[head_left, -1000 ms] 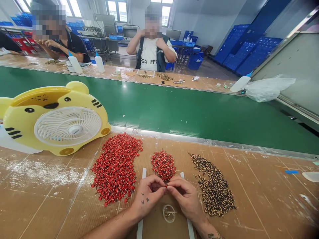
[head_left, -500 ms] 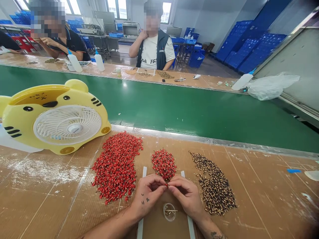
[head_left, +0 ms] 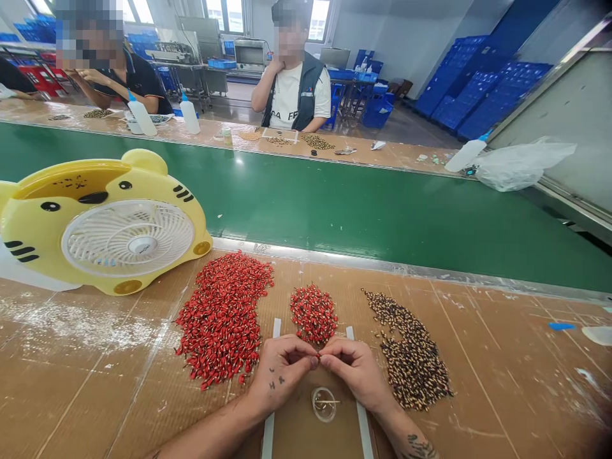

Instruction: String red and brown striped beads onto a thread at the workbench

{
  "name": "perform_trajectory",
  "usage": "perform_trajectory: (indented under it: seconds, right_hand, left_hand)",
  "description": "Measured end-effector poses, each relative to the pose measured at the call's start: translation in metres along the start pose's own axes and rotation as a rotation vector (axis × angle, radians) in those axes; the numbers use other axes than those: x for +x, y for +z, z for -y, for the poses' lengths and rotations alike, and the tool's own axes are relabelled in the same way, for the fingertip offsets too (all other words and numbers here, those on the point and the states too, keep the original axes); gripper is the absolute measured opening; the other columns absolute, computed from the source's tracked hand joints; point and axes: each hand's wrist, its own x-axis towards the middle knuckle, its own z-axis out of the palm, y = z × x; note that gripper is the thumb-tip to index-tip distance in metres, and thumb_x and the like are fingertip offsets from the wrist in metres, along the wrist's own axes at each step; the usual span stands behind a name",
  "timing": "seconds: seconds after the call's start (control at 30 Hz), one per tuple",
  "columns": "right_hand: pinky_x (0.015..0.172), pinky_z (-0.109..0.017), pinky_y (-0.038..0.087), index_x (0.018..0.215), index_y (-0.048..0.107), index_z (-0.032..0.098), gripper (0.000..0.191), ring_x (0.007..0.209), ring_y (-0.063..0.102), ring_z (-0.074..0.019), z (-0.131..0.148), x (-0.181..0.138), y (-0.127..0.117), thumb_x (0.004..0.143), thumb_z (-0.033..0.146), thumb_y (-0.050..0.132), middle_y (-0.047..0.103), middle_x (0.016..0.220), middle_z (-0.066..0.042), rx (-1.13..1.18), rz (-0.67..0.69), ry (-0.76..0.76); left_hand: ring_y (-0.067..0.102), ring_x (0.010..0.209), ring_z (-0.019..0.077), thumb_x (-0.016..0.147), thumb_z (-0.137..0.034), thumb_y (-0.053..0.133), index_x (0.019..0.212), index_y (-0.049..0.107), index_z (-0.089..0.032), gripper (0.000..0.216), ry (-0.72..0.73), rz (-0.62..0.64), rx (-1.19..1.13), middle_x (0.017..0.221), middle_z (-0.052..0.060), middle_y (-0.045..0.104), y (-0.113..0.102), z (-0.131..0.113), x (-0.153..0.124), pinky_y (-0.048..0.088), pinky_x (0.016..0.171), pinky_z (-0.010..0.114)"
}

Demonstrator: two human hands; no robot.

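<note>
My left hand [head_left: 287, 373] and my right hand [head_left: 356, 373] meet fingertip to fingertip, both pinching a tiny red piece [head_left: 319, 356] that the fingers mostly cover. Just beyond them lies a small heap of red pieces with metallic bits [head_left: 314, 312]. A larger heap of similar red pieces [head_left: 222, 319] spreads left of my left hand. To the right of my right hand is a heap of small black-and-gold pieces [head_left: 415, 363]. Below my hands, between two pale strips, sits a small round clear dish [head_left: 313, 413] with a thin stick [head_left: 329, 401] across it.
A yellow animal-faced fan [head_left: 189, 217] stands at the left on the cardboard-covered table [head_left: 497, 357]. A green conveyor belt [head_left: 382, 210] runs beyond. Across it sit people [head_left: 294, 95], with white squeeze bottles [head_left: 190, 118] and small heaps before them. A blue scrap [head_left: 561, 326] lies at right.
My hands stay pinched together and have shifted very slightly left in the picture. The view has moved a little; the heaps look the same.
</note>
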Motion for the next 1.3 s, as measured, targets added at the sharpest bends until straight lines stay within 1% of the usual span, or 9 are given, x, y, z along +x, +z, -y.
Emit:
perform_trajectory:
  seconds: [0.37, 0.5, 0.6, 0.73, 0.83, 0.93, 1.03, 1.17, 1.3]
  right_hand:
    - [0.066, -0.027, 0.05, 0.077, 0.075, 0.017, 0.027, 0.07, 0.063, -0.0189, 0.002, 0.004, 0.005, 0.086, 0.041, 0.067, 0.071, 0.074, -0.005, 0.009, -0.013, -0.013]
    - [0.066, -0.027, 0.052, 0.088, 0.075, 0.018, 0.028, 0.073, 0.065, -0.0197, -0.002, 0.001, 0.007, 0.086, 0.045, 0.067, 0.072, 0.08, -0.006, 0.069, -0.08, -0.058]
    - [0.061, -0.026, 0.052, 0.095, 0.073, 0.017, 0.032, 0.068, 0.064, -0.0185, -0.004, -0.001, 0.005, 0.085, 0.047, 0.067, 0.071, 0.078, -0.005, 0.122, -0.149, -0.081]
    - [0.055, -0.024, 0.047, 0.088, 0.073, 0.016, 0.031, 0.059, 0.058, -0.016, -0.005, -0.002, 0.002, 0.086, 0.046, 0.064, 0.065, 0.068, -0.002, 0.113, -0.175, -0.091]
    - [0.054, -0.024, 0.045, 0.087, 0.072, 0.016, 0.03, 0.059, 0.057, -0.0159, -0.006, -0.002, 0.003, 0.087, 0.044, 0.063, 0.064, 0.066, -0.002, 0.097, -0.132, -0.095]
    - [0.055, -0.024, 0.045, 0.085, 0.073, 0.016, 0.029, 0.06, 0.058, -0.0167, -0.006, -0.003, 0.003, 0.087, 0.042, 0.061, 0.066, 0.069, -0.004, 0.049, -0.145, -0.124]
    - [0.059, -0.026, 0.046, 0.084, 0.073, 0.016, 0.027, 0.065, 0.06, -0.0182, -0.002, -0.005, -0.003, 0.089, 0.039, 0.06, 0.068, 0.073, -0.005, -0.008, -0.155, -0.179]
    - [0.061, -0.025, 0.044, 0.086, 0.073, 0.019, 0.02, 0.067, 0.058, -0.0172, 0.005, -0.008, -0.017, 0.089, 0.033, 0.06, 0.066, 0.075, -0.004, -0.122, -0.006, -0.284]
    - [0.06, -0.024, 0.042, 0.092, 0.073, 0.019, 0.02, 0.066, 0.055, -0.0159, 0.007, -0.01, -0.028, 0.09, 0.036, 0.062, 0.06, 0.075, -0.003, -0.232, 0.173, -0.336]
  left_hand:
    - [0.055, 0.058, 0.0125, 0.076, -0.019, 0.069, 0.073, 0.076, -0.016, 0.009, 0.011, -0.019, 0.052, 0.067, 0.003, 0.067, 0.0, 0.005, 0.001, 0.04, 0.055, 0.02]
    - [0.06, 0.063, 0.0142, 0.08, -0.024, 0.068, 0.08, 0.075, -0.016, 0.01, 0.049, 0.004, 0.045, 0.073, 0.004, 0.069, -0.003, 0.001, 0.004, 0.044, 0.057, 0.021]
    - [0.062, 0.064, 0.015, 0.082, -0.024, 0.065, 0.084, 0.075, -0.017, 0.013, 0.129, -0.024, 0.18, 0.076, 0.005, 0.072, -0.01, -0.004, 0.009, 0.045, 0.058, 0.021]
    - [0.061, 0.06, 0.0144, 0.082, -0.02, 0.062, 0.082, 0.076, -0.019, 0.014, 0.207, -0.124, 0.376, 0.072, 0.003, 0.073, -0.018, -0.016, 0.021, 0.045, 0.057, 0.021]
    - [0.062, 0.061, 0.0147, 0.084, -0.019, 0.057, 0.084, 0.075, -0.019, 0.018, 0.246, -0.08, 0.469, 0.073, 0.002, 0.074, -0.013, -0.029, 0.037, 0.046, 0.058, 0.021]
    - [0.066, 0.071, 0.0168, 0.083, -0.013, 0.052, 0.089, 0.075, -0.02, 0.025, 0.315, -0.019, 0.595, 0.078, 0.003, 0.074, -0.012, -0.04, 0.056, 0.049, 0.068, 0.024]
    - [0.067, 0.088, 0.0205, 0.082, -0.009, 0.048, 0.094, 0.074, -0.02, 0.03, 0.362, 0.01, 0.683, 0.095, 0.007, 0.074, -0.027, -0.045, 0.061, 0.049, 0.082, 0.03]
    - [0.065, 0.092, 0.0224, 0.089, -0.012, 0.044, 0.1, 0.07, -0.019, 0.029, 0.325, -0.016, 0.956, 0.1, 0.009, 0.069, -0.067, -0.049, 0.039, 0.049, 0.083, 0.032]
    - [0.063, 0.088, 0.0233, 0.091, -0.016, 0.047, 0.093, 0.07, -0.02, 0.023, 0.201, 0.176, 1.211, 0.091, 0.007, 0.067, -0.093, -0.058, 0.004, 0.047, 0.077, 0.032]
